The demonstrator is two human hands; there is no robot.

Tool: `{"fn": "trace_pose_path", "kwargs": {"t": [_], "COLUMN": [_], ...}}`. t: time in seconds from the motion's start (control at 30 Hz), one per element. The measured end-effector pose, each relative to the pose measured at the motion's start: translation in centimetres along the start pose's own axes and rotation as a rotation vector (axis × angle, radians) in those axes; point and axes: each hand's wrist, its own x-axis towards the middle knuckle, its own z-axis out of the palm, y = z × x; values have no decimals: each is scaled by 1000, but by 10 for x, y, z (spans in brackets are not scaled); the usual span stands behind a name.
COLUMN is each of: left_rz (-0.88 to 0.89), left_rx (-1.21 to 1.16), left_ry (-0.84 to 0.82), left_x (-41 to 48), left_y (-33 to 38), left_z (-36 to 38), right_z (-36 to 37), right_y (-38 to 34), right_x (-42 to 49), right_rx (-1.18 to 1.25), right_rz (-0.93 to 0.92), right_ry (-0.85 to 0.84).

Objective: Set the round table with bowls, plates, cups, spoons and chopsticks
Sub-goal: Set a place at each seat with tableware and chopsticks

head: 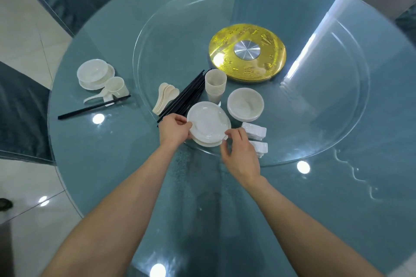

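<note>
At near edge of glass turntable (157, 36), toward the desk's (337, 198) near rim: stack of white plates (208, 123), top plate tipped up off the rest. Left hand (173, 129) at the stack's left rim, fingers (183, 122) curled around the top plate's edge — apparently peeling one plate free. Right hand (239, 153) at the right rim, fingers (231, 133) loosely bent and only just touching, likely steadying the lower plates so they stay put; a firm hold there cannot be told.

Just beside the stack, grouped as supplies for easy reach: stacked bowls (245, 103), nested cups (215, 84), bundle of black chopsticks (184, 96), pile of spoons (165, 96), white rests (255, 131).

Toward the desk's left edge, one setting (99, 78) laid out already — bowl on plate, cup, spoon, chopsticks on a rest. Judged early: many places left to set.
</note>
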Motion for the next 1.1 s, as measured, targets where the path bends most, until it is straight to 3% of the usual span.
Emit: {"fn": "trace_pose_path", "kwargs": {"t": [0.33,0.43,0.8,1.1], "left_rz": [-25,-44,-172,-163], "left_rx": [-163,-147,-103,-8], "left_ry": [-35,-44,186,53], "left_x": [-54,-73,-125,-114], "left_y": [-31,-50,-158,-189], "left_z": [-36,-49,-107,-138], "right_z": [-5,1,58,98], "right_y": [-13,-19,-48,-75], "right_x": [-14,-25,-103,-124], "right_rx": [231,175,81,-54], "right_rz": [196,162,121,159], "right_ry": [-58,-130,-513,-613]}}
